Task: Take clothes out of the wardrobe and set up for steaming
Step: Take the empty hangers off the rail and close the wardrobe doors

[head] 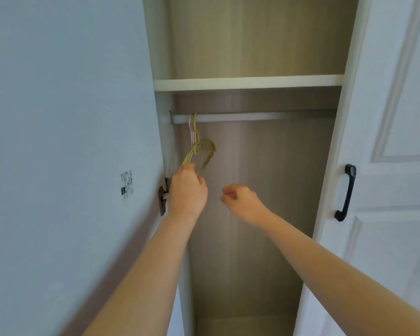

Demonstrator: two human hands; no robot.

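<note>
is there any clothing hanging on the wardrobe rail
No, the rail carries only bare hangers at its left end, one of which the left hand holds, and no garment shows anywhere in the wardrobe.

There is one view only, from a camera worn on the person's head. It stands close before the open wardrobe (252, 214) and looks straight into it and slightly upward, taking in the shelf (247, 82) and the hanging rail (252, 116) above arm level. Both forearms reach away from the lens into the frame's middle. The wide angle bends the open door (58, 117) at left and the shut door (386, 214) at right, and the edges look somewhat blurred, perhaps from motion.
</note>
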